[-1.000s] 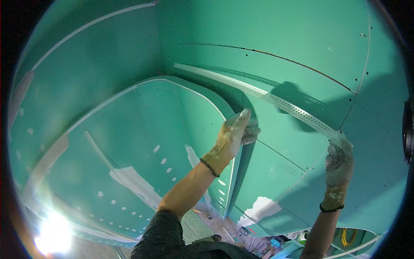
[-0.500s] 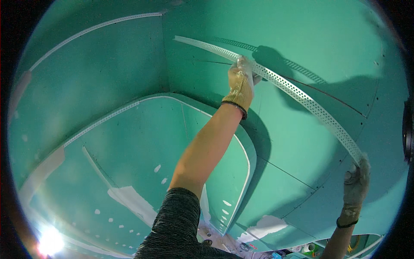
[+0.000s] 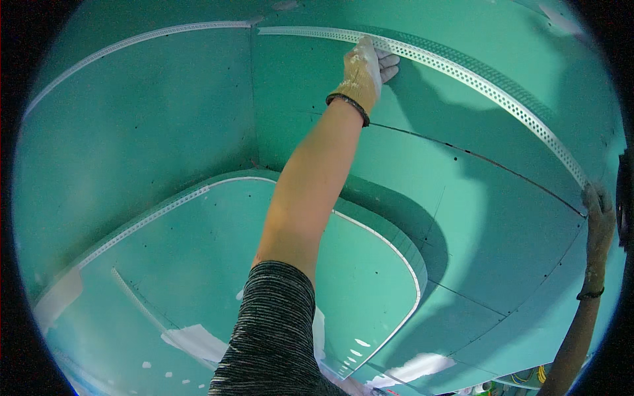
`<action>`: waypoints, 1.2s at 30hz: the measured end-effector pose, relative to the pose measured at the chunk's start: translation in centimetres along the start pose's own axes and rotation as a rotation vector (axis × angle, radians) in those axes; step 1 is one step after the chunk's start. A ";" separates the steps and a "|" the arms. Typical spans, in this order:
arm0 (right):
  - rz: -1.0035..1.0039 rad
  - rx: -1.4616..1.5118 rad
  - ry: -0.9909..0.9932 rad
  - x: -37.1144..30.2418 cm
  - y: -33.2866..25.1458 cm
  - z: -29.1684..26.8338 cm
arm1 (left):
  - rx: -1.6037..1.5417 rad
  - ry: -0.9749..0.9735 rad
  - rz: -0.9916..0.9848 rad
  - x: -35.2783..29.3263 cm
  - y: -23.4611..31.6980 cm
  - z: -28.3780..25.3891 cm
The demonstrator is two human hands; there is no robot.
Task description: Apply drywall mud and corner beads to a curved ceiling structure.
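Observation:
A long white perforated corner bead (image 3: 462,71) arcs across the upper right, close to the green board (image 3: 396,165), and casts a dotted shadow on it. My left hand (image 3: 365,69), in a cream knit glove dusted white, pinches its lower edge left of the middle, thumb up against it. At the far right my right hand (image 3: 599,214), also gloved, grips the bead's other end. The bead's left end reaches nearly to the inside corner between two boards.
Another perforated bead (image 3: 145,39) is fixed along the upper left. Below, a recessed curved edge (image 3: 416,270) carries a white trim. White filler patches (image 3: 198,342) mark the boards, and yellow cables (image 3: 542,374) show at the lower right.
Both hands have moved up with the corner bead. Its left end now sits beside the inside corner, and its shadow lies closer to it. My right hand has also shifted right.

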State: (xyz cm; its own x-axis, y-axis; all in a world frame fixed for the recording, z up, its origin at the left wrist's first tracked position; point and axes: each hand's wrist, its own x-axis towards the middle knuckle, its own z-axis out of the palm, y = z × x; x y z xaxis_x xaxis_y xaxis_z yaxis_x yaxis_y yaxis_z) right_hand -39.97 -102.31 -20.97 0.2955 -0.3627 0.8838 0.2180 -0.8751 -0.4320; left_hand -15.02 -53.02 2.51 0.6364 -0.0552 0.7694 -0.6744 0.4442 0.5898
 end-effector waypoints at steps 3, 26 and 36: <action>-0.078 0.043 -0.016 2.4 -2.1 1.1 | -0.010 -0.011 -0.001 2.1 0.3 -2.2; -0.330 0.011 0.127 8.4 -13.5 6.8 | -0.012 -0.049 0.077 8.5 2.0 -10.9; -0.312 0.058 0.161 8.1 -15.6 9.8 | 0.029 -0.051 0.095 9.9 2.2 -13.8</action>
State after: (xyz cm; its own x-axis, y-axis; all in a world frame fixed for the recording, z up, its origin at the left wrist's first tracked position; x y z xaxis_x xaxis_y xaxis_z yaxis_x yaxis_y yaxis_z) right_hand -31.88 -88.46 -8.77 0.0571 -0.1307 0.9898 0.3282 -0.9338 -0.1423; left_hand -5.03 -40.28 8.03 0.5500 -0.0600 0.8330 -0.7415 0.4240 0.5201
